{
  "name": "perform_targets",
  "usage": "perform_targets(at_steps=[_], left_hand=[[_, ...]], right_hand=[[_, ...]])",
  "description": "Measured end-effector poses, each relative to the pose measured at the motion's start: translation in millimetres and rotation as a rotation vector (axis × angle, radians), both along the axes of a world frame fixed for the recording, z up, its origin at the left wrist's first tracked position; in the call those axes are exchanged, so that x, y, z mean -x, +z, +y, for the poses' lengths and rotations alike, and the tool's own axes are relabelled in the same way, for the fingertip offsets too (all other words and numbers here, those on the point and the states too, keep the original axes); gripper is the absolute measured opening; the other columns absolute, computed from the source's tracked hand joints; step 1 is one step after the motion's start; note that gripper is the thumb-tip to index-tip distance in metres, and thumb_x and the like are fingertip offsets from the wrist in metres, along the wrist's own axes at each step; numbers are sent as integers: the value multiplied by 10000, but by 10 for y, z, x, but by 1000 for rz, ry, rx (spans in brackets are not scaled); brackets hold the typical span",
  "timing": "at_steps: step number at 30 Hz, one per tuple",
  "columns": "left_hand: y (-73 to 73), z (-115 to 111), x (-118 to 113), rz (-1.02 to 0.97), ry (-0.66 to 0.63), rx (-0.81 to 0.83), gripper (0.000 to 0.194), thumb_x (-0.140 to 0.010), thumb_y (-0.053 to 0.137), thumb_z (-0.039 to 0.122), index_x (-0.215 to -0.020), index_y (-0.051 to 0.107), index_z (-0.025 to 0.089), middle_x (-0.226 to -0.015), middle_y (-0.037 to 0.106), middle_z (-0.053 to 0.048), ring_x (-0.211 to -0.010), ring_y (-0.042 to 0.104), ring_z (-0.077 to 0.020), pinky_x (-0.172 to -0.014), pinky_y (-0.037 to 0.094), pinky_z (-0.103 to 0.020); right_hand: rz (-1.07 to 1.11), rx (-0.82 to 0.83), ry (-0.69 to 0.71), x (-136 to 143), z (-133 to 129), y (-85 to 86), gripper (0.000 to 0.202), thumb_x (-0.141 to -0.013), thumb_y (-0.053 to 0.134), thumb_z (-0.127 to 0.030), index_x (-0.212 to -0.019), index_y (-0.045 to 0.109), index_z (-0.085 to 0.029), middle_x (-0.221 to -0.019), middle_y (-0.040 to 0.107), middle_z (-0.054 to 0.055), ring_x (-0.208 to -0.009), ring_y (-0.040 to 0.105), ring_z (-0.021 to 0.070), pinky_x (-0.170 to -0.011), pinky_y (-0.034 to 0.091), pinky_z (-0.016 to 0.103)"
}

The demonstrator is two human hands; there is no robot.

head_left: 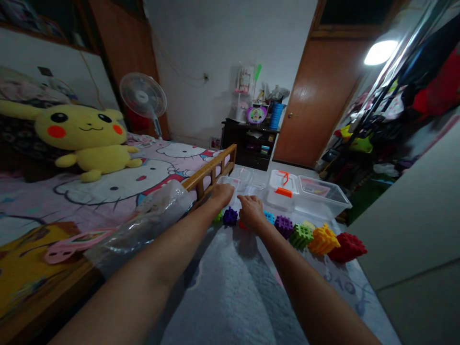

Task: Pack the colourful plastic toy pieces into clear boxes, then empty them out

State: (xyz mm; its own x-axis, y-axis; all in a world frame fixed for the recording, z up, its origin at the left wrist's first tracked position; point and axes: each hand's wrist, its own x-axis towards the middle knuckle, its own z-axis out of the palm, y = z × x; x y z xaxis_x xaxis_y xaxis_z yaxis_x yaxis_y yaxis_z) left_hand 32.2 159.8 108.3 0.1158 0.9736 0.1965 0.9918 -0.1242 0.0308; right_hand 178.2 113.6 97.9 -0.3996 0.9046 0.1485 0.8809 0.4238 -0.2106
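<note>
My left hand [222,194] is closed at the near side of a small clear plastic container [230,181]; what its fingers hold, if anything, is hidden. Close on its right, my right hand [250,209] has curled fingers, with one fingertip pointing left, and I cannot make out anything in them. Below the hands sit a dark purple lattice block [230,216] and a partly covered red one [243,224]. A bright green block [218,218] shows beside my left forearm. The row continues rightward with blue [269,216], purple [283,226], green [301,235], orange [324,239] and red [348,247] lattice blocks.
Behind the row stand a lidded clear box [282,184] with orange latches and an open clear bin [321,194]. A wooden rail [204,179] borders the left side, with a crumpled plastic bag [143,225] against it. A yellow plush toy [97,139] sits beyond.
</note>
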Motion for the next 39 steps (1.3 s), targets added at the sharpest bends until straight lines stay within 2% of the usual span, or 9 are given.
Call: perform_targets(at_steps=[7,10,13,16,20,25,30,35,39], left_hand=[[396,-499,-46,21,-169,-145,328,-974,392,133,-1065,707,123,-1011,711,-153,-1036,658,-280,-910,468,-389],[573,-902,-128,53,-245,-196,265,-966,440,143,-1052,691,133,-949,700,-129,-974,661,-268,-880,472,-386],[617,-1334,-229,58,-315,-208,216,-968,476,157,-1018,686,154,-880,693,-104,-905,663,-249,-816,480,-369],[483,-1717,-344,51,-426,-255,181,-973,492,161,-942,671,168,-829,687,-83,-814,659,-232,-743,487,-360],[130,-2101,-532,18,-571,-275,150,-964,506,147,-895,636,173,-795,681,-55,-735,653,-215,-664,500,-345],[-215,-2379,-641,-159,-669,-303,287,-971,452,151,-1227,581,170,-1211,684,-125,-959,682,-222,-773,566,-358],[-263,-2224,-354,-317,-580,-268,383,-922,522,178,-1303,550,198,-1344,610,-132,-1190,599,-257,-1011,509,-428],[-256,-1565,181,-284,-207,-182,568,-824,644,250,-1363,487,165,-1412,523,-158,-1356,458,-316,-1161,351,-482],[-274,-997,521,-200,-78,-5,937,-674,782,297,-1481,331,146,-1491,425,-187,-1409,388,-352,-1161,336,-469]], right_hand=[[239,-114,11,-25,-69,204,698,-858,483,-111,-1536,330,-165,-1221,653,143,-1081,580,271,-949,421,395],[358,-193,70,-149,-325,318,563,-891,478,-146,-1451,446,-191,-1121,652,117,-985,601,246,-902,453,373],[386,-269,119,-347,-714,376,329,-924,494,-181,-1235,598,-219,-1034,637,94,-941,598,241,-843,467,353],[355,-285,139,-573,-1140,312,206,-940,507,-188,-1099,628,-238,-977,637,78,-906,602,237,-811,472,344],[344,-233,132,-868,-1619,64,144,-947,509,-187,-1028,619,-231,-914,631,67,-819,613,221,-743,486,328],[400,-185,64,-1222,-1968,-206,127,-960,497,-217,-1025,603,-243,-922,636,64,-813,636,213,-722,511,322],[500,-125,4,-1461,-2086,-351,100,-939,522,-216,-1002,598,-229,-908,632,52,-760,646,185,-692,529,303],[549,-67,31,-1578,-2093,-403,148,-910,508,-190,-1012,613,-215,-906,639,53,-756,643,171,-704,537,303],[568,-18,75,-1671,-2053,-351,514,-812,465,-105,-1312,542,-196,-880,653,32,-762,647,171,-731,540,321]])
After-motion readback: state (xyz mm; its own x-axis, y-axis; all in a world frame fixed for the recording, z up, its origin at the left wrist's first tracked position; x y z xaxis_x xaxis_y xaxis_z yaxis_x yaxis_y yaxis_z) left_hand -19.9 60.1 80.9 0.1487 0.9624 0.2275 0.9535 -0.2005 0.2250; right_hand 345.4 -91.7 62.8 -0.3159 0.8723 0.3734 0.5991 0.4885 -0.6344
